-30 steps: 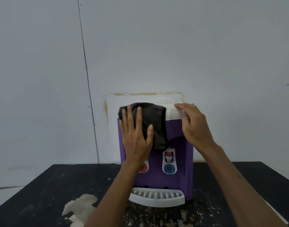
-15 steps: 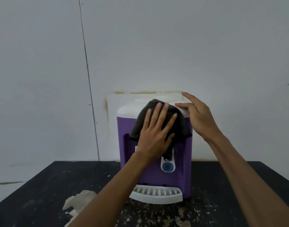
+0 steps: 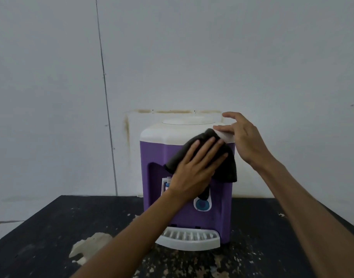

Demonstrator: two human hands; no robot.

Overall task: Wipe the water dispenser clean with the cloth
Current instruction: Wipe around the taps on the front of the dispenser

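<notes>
A purple water dispenser [image 3: 156,155] with a white top stands on the black table against the wall. A dark cloth [image 3: 228,169] hangs over its upper right front. My left hand [image 3: 194,167] presses flat on the cloth with straight fingers. My right hand [image 3: 244,139] rests against the dispenser's top right corner, thumb on the white rim, fingers spread and loose. The blue tap button [image 3: 201,204] shows below my left hand; the left tap is mostly hidden by my wrist.
The dispenser's white drip tray [image 3: 190,238] juts out at its foot. The black table [image 3: 41,237] has worn, flaking patches, with a large pale one [image 3: 89,247] at front left. A grey wall [image 3: 172,57] stands right behind the dispenser.
My left hand has slid the cloth from the dispenser's upper left to its upper right front. The right hand stayed at the top right corner, with its fingers lifting a little.
</notes>
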